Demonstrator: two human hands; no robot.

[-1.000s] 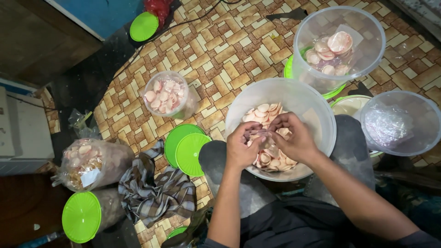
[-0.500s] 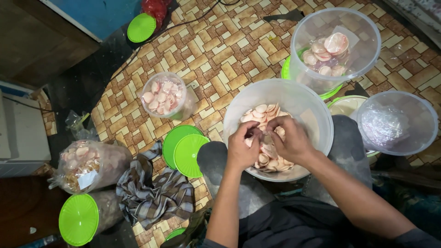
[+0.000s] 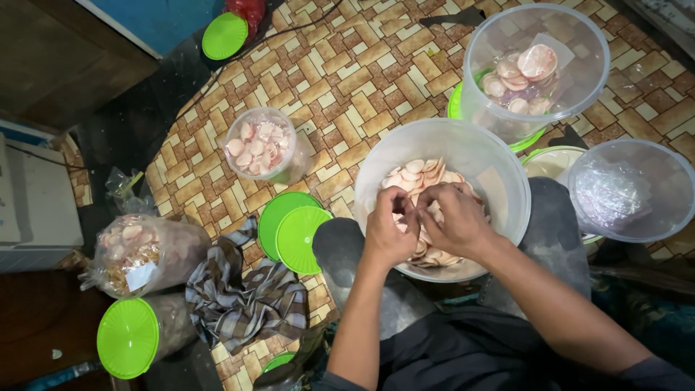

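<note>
Crackers (image 3: 420, 174), pale round ones, sit in the big translucent tub (image 3: 507, 210) between your knees. Your left hand (image 3: 389, 230) and right hand (image 3: 452, 221) are both inside it, each grip pinched on crackers, fingertips nearly touching.

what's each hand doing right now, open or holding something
Left hand: fingers curled over the crackers in the big white bowl; whether it grips any cannot be told.
Right hand: the same, curled in the bowl; grip cannot be told.

Patterned brick-print floor mat (image 3: 347, 80) over dark floor (image 3: 123, 137), blue wall (image 3: 156, 18) at top
</note>
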